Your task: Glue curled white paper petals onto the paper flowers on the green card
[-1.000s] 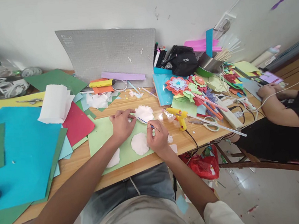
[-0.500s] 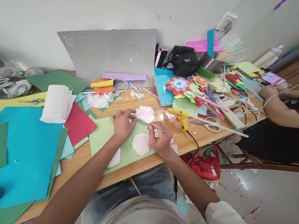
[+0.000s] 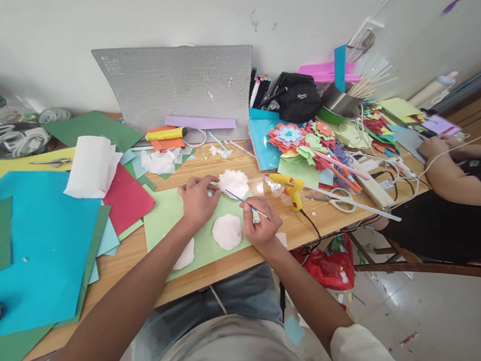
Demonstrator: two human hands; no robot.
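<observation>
A white, ruffled-edge paper-like round (image 3: 234, 184) lies on a light green sheet (image 3: 163, 208). My left hand (image 3: 200, 199) rests at its left edge, fingers bent and thumb and index closed against the rim. In my right hand (image 3: 262, 222) a slim blue paintbrush-like stick (image 3: 234, 195) is pinched, its far end over the ruffled round. Below lies a second white round (image 3: 227, 232), smoother at the edge. A third white piece (image 3: 185, 256) is partly covered by my left forearm.
To the right lie a yellow glue gun (image 3: 290, 189), scissors (image 3: 339, 199) and paper flowers (image 3: 288, 135). Coloured sheets (image 3: 50, 225) and a white tissue stack (image 3: 90, 168) fill the left. A grey cutting mat (image 3: 182, 88) leans on the wall. A co-worker's arm (image 3: 451, 168) is at far right.
My right hand has shifted slightly right, and the blue stick with it, so more of the stick shows. My left hand has hardly moved.
</observation>
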